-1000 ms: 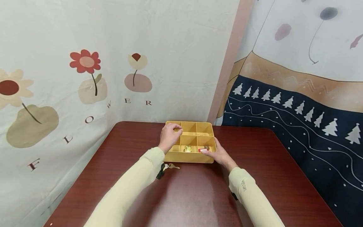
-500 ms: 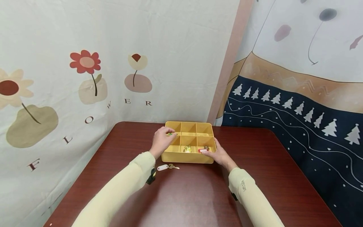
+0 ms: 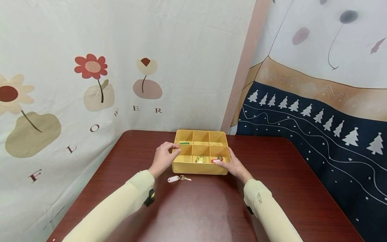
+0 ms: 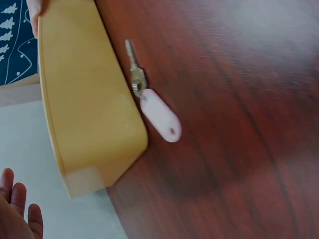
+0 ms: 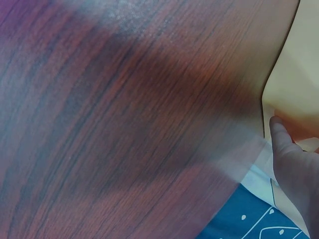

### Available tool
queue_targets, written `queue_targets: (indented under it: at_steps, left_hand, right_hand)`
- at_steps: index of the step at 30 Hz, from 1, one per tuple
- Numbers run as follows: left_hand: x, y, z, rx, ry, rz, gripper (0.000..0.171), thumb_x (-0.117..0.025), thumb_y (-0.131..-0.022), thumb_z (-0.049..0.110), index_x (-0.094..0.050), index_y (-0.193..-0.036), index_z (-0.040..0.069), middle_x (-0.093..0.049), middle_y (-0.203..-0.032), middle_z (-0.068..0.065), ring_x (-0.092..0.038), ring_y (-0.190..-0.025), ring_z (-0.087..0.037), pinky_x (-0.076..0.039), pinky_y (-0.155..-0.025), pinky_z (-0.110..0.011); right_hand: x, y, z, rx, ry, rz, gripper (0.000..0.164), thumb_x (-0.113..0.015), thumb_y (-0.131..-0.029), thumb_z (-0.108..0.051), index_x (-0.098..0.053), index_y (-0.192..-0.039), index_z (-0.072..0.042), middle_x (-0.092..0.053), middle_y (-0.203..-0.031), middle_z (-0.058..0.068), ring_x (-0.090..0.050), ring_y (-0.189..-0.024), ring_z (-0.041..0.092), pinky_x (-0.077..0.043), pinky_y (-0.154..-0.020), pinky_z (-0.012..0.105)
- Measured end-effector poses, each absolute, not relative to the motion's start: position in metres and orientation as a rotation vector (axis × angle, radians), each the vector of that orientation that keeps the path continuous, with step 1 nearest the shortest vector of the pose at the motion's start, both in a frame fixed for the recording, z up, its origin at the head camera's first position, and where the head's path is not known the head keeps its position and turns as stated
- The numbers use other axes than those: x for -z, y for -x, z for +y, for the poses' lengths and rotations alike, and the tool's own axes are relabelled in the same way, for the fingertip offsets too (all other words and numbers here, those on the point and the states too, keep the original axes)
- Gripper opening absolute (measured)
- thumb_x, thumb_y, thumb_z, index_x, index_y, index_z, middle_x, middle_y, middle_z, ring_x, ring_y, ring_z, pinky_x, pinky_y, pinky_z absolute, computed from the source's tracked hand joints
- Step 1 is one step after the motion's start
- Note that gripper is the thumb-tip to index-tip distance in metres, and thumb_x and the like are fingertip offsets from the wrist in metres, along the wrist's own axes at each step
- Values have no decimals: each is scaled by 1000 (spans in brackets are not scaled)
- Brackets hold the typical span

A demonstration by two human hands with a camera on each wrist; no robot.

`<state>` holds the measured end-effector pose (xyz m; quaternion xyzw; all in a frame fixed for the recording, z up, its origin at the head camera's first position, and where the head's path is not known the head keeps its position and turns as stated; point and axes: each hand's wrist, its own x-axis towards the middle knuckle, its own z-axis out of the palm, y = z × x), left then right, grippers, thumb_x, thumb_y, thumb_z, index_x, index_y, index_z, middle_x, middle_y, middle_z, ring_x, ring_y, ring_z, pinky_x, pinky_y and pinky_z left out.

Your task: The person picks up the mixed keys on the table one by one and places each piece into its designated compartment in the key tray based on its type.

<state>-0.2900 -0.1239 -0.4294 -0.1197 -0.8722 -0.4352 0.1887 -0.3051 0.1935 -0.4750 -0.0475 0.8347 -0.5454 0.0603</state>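
A yellow box (image 3: 199, 169) with several compartments stands near the table's back edge. My right hand (image 3: 234, 165) grips its right front corner, thumb over the front rim and fingers along the side. Just left of the box is my left hand (image 3: 164, 157), its fingers loosely bent and holding nothing. A small green item (image 3: 183, 143) lies in the back left compartment. The front middle one contains a yellow-green item (image 3: 200, 159), the front right one a red-and-white tag (image 3: 216, 160). On the table before the box lies a key (image 4: 137, 79) with a white key tag (image 4: 161, 115).
The dark red-brown table (image 3: 205, 208) reaches back to a white curtain (image 3: 193, 67) printed with flowers. To the right hangs a navy cloth (image 3: 302, 134) with white trees.
My left hand has let go of the green item in the back left compartment and moved left and toward me, uncovering the white key tag. My right hand stays on the box.
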Motion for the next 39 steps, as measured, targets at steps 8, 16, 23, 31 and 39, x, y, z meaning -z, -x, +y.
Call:
queue_targets:
  at_steps: [8, 16, 23, 31, 39]
  left_hand:
    - [439, 279, -139, 1193, 359, -2477, 14, -75, -88, 16, -75, -96, 4, -69, -99, -11, -60, -92, -27, -45, -80, -40]
    - [453, 268, -146, 1196, 448, -2513, 13, -77, -85, 11, -75, -95, 4, -69, -97, -7, -61, -90, -24, -46, -79, -39]
    - [473, 259, -147, 1174, 545, -2555, 10, -79, -83, 10, -75, -91, 7, -67, -92, 3, -62, -93, -22, -48, -85, -41]
    - [490, 254, -147, 1127, 631, -2626, 13, -79, -82, 11, -75, -92, 5, -68, -92, -1, -62, -92, -28, -47, -83, -42]
    - [500, 252, -149, 1040, 639, -2671, 7, -78, -85, 16, -74, -88, 10, -66, -87, 5, -61, -87, -21, -48, -79, -40]
  right_hand:
    - [477, 306, 194, 1659, 156, 2527, 94, -77, -88, -22, -14, -158, -17, -45, -143, 21, -48, -123, 36, -32, -110, 52]
    - [476, 305, 193, 1665, 163, 2522, 94, -78, -88, -22, -15, -158, -18, -45, -144, 21, -47, -125, 36, -31, -111, 51]
    - [475, 304, 192, 1669, 193, 2537, 93, -77, -88, -20, -15, -158, -14, -45, -143, 24, -46, -126, 37, -31, -111, 51]
    - [475, 304, 194, 1637, 171, 2549, 94, -77, -88, -24, -15, -158, -15, -42, -147, 21, -42, -130, 37, -27, -113, 53]
    - [474, 303, 194, 1627, 200, 2554, 91, -76, -89, -24, -16, -157, -14, -42, -147, 21, -41, -131, 38, -26, -113, 55]
